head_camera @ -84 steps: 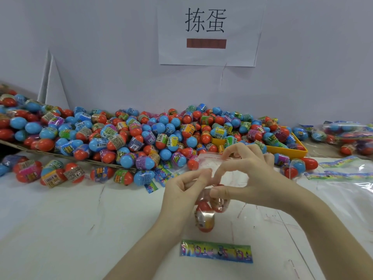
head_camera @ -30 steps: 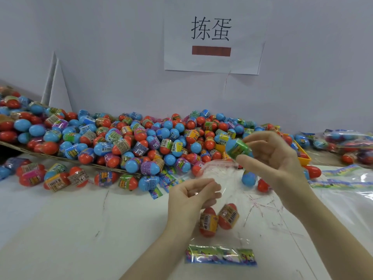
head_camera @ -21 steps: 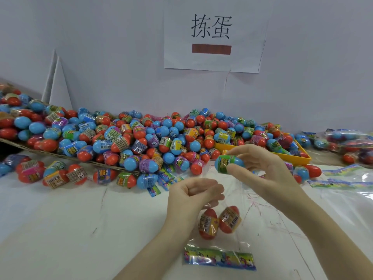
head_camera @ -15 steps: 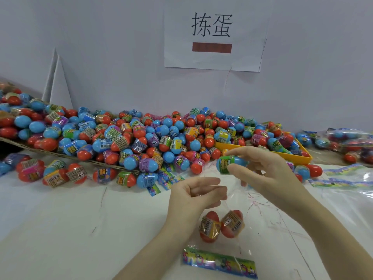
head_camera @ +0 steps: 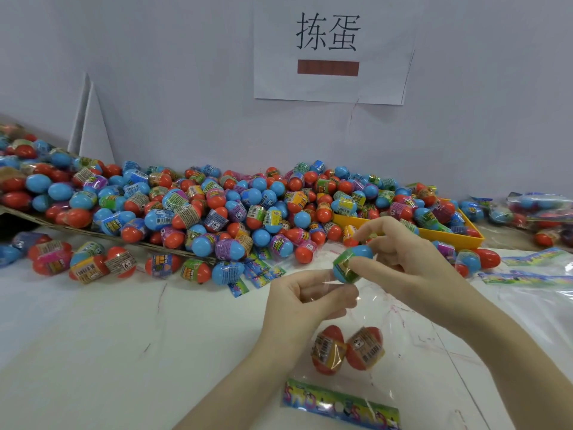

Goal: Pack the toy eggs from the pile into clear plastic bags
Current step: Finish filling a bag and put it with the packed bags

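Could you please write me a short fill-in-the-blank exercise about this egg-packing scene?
1. The right hand pinches a ___ egg with a green label.
2. The clear bag already holds ___ red eggs.
3. The left hand holds the bag's ___ edge.
4. The tray behind the hands is ___.

Answers: blue; two; top; yellow

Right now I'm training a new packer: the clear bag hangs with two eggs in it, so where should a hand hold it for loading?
Hold the clear bag at one lip of its open top, coming from the left, as the left hand pinches it. The two red eggs weigh the bottom down, so the mouth stays open for the blue egg in the right hand.
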